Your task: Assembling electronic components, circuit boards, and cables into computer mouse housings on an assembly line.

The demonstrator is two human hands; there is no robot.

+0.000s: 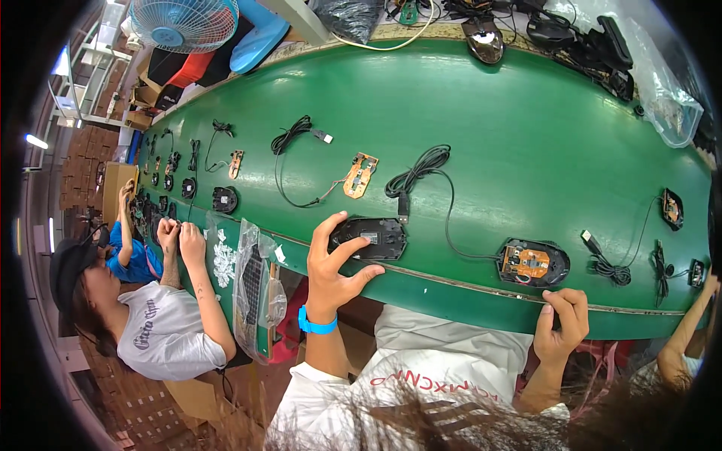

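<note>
My left hand [335,263], with a blue wristband, has its thumb and fingers about the left end of a black computer mouse shell [380,239] by the belt's near edge. One finger lies over the pale label on the shell. My right hand [562,323] is at the near edge, its fingers curled and thumb close to the index finger; whether anything small is between them I cannot make out. Just beyond it lies an opened mouse [532,263] with an orange circuit board inside. Its black cable [425,169] is coiled behind the shell, with a USB plug.
Along the green belt [496,113] lie a bare circuit board [361,175] with its cable, another mouse shell [224,199] and more mouse parts. Co-workers' arms [192,255] show at left and far right. A plastic-wrapped keyboard [252,293] stands left. A fan [184,26] is beyond.
</note>
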